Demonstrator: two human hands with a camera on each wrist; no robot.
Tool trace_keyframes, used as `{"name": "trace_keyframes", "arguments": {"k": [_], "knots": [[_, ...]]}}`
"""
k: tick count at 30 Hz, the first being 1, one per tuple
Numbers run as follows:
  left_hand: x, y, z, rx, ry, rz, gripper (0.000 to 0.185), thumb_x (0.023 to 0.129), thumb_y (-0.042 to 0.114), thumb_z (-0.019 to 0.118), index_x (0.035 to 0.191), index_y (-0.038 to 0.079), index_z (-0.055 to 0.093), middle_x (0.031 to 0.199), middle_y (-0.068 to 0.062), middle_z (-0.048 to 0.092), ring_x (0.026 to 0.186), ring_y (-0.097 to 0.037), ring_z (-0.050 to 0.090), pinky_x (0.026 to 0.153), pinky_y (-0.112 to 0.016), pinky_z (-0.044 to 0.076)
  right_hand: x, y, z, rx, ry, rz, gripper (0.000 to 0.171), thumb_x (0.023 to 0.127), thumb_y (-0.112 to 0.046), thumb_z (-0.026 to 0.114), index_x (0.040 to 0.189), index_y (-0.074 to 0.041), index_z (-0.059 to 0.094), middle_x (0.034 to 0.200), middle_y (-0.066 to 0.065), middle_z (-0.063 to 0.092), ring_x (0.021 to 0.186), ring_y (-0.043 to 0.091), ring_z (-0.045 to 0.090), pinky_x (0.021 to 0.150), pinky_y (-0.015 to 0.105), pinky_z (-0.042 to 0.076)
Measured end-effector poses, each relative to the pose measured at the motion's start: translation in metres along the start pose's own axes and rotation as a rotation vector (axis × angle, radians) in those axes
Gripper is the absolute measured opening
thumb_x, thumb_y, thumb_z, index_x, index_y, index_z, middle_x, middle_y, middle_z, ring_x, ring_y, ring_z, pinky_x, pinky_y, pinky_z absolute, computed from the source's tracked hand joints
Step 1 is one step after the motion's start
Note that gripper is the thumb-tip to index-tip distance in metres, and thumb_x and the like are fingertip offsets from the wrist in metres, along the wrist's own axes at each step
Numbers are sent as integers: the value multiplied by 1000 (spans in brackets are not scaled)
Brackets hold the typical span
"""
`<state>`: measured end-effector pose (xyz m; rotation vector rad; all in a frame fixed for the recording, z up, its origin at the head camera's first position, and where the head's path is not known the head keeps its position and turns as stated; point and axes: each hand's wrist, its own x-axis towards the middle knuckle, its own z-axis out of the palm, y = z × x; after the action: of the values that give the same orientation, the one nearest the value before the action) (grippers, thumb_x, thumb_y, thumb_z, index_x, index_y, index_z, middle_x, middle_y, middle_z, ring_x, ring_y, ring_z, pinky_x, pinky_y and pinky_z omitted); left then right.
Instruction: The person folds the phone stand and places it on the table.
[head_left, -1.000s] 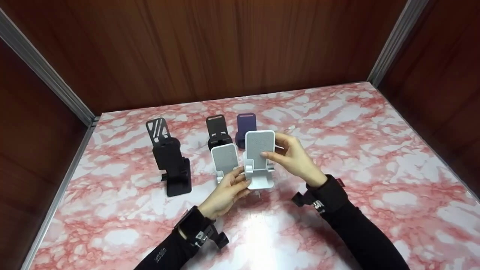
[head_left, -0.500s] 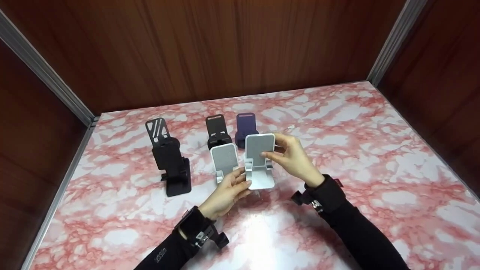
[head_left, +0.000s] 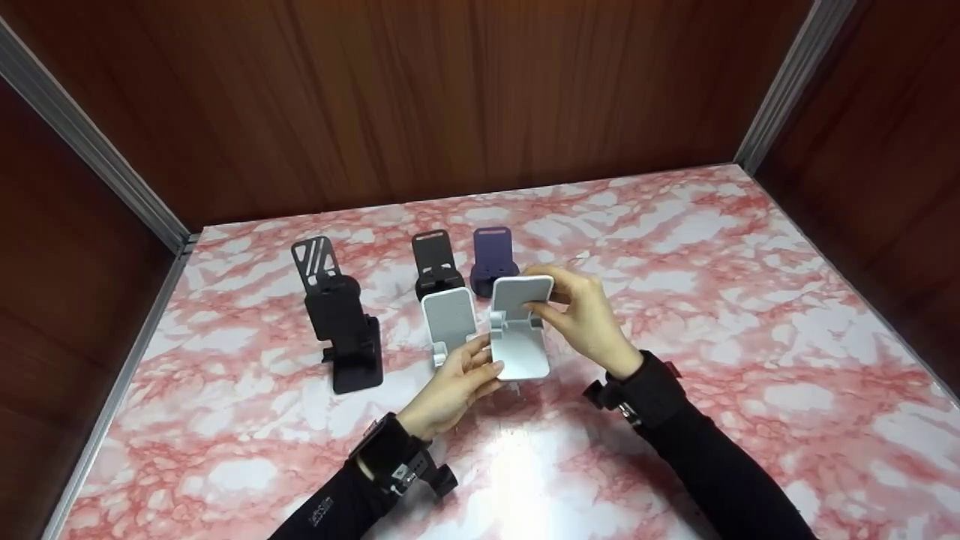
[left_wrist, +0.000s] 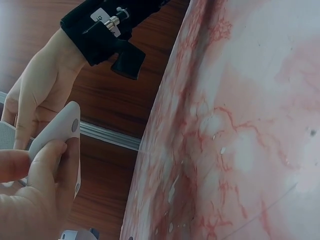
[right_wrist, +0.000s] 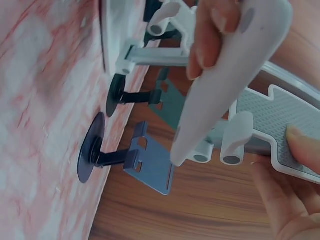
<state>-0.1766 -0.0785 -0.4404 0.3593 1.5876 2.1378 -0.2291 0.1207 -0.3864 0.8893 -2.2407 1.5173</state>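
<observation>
Both hands hold a white phone stand [head_left: 520, 352] above the table in the head view. My left hand [head_left: 459, 382] pinches the left edge of its flat base, thumb on top and fingers beneath. With thumb on the grey pad and fingers behind, my right hand [head_left: 589, 315] pinches the upper plate [head_left: 517, 294], which stands at an angle to the base. The right wrist view shows the base's underside with round grey feet, and the plate [right_wrist: 260, 112] with its two white hooks. A second white stand [head_left: 450, 319] is just left of the held one, partly hidden by my left hand.
Behind stand a dark phone stand [head_left: 435, 262] and a purple one [head_left: 493, 259]. Further left are a black stand with a slotted plate [head_left: 316, 262] and a larger black stand [head_left: 345, 337] before it. Wooden panels [head_left: 480, 97] border the marbled table [head_left: 750, 300].
The upper plate of the held stand has tilted, its top edge sinking and its face looking shorter. My right hand moved slightly with it; the left hand kept its grip on the base.
</observation>
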Motion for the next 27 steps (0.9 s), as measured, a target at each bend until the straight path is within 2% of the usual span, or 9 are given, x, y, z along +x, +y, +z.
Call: {"name": "trace_keyframes", "arguments": {"k": [4,11,18,24,27], "knots": [[0,0,1,14,6,-4,53,95,1,43,142,-6,20,139,-27,39,109,-17,57,102,-37,44,-1,1,1,-49,25,-73,30,78,1,69,107,-5,64,100,8,70,94,19,67,80,27,56],[-1,0,2,17,16,-7,54,95,2,44,142,-5,20,138,-27,41,105,-14,58,98,-32,47,-1,3,2,-123,40,-155,25,79,2,67,102,-6,63,97,5,69,92,16,66,77,24,56],[-1,2,2,3,20,-5,56,94,1,44,143,-5,17,137,-29,41,107,-18,59,100,-34,46,0,2,2,-277,41,-227,23,78,0,69,98,-8,62,93,1,70,87,13,67,77,23,55],[-4,7,4,-44,56,-5,59,95,0,43,144,-6,10,139,-30,37,108,-17,58,97,-28,47,-3,-1,6,-345,-19,-296,26,77,3,70,99,-9,62,96,4,69,91,14,66,80,22,54],[-4,9,4,-57,58,-1,59,95,0,41,144,-7,10,140,-30,35,112,-19,56,99,-28,46,-5,-1,8,-375,-38,-324,31,74,7,71,99,-7,62,97,6,68,92,17,66,80,23,55]]}}
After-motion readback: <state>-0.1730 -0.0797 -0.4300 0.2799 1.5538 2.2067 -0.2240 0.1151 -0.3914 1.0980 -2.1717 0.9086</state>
